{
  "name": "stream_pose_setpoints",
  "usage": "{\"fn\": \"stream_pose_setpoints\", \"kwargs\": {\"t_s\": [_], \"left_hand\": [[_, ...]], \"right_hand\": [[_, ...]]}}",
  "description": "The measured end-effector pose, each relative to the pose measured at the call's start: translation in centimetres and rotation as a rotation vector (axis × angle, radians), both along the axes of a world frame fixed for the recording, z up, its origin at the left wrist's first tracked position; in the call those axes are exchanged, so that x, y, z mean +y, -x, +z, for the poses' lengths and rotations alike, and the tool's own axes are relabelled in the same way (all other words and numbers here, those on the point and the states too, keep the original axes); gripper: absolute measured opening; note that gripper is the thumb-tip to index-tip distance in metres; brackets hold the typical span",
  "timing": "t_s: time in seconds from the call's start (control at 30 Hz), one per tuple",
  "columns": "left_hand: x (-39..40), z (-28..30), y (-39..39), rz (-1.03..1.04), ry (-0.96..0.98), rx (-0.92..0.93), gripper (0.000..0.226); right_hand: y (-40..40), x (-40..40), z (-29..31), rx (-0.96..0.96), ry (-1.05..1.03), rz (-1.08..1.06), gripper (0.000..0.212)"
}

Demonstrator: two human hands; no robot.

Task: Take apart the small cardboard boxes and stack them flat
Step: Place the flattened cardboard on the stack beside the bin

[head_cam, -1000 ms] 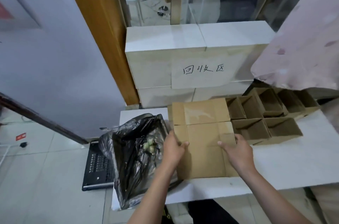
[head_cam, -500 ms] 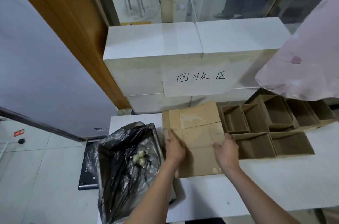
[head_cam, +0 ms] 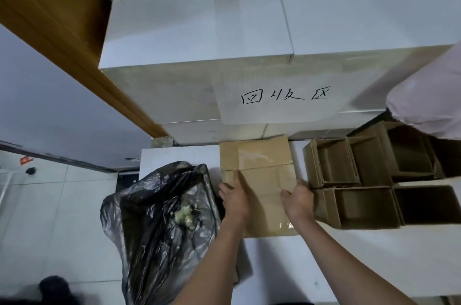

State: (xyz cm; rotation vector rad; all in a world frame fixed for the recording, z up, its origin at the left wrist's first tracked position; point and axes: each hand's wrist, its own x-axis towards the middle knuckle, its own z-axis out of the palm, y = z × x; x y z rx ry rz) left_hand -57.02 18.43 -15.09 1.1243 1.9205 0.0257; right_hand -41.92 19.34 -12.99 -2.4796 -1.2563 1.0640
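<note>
A flattened brown cardboard box (head_cam: 262,167) lies on the white table (head_cam: 374,254), its far edge against the stacked white boxes. My left hand (head_cam: 235,196) presses flat on its left side, fingers together and pointing away. My right hand (head_cam: 298,198) rests on its right edge, fingers curled over the side. To the right stand several open, still-assembled small cardboard boxes (head_cam: 331,162), with two larger ones (head_cam: 359,207) nearest me.
A black plastic bag (head_cam: 159,224) with rubbish sits at the table's left edge. Stacked white boxes (head_cam: 199,67) with a handwritten paper label (head_cam: 284,97) form a wall behind. A pink cloth (head_cam: 429,105) hangs at the right. Tiled floor lies to the left.
The flat cardboard has been pushed away from me up to the white boxes, and both hands moved forward with it. The camera has tilted down and closer.
</note>
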Motion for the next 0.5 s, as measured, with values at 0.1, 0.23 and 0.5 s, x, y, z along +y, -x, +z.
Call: {"fn": "stream_pose_setpoints", "kwargs": {"t_s": [0.1,0.23,0.5], "left_hand": [[0.2,-1.0,0.0,-0.009,-0.007,0.01,0.07],[0.2,-1.5,-0.1,-0.022,-0.008,0.063,0.079],[0.2,-2.6,0.1,-0.068,0.017,0.079,0.086]], "right_hand": [[0.1,0.5,-1.4,0.016,0.017,0.013,0.035],[0.2,1.1,-2.7,0.031,0.045,0.016,0.045],[0.0,0.6,-4.7,-0.009,0.034,-0.026,0.045]]}}
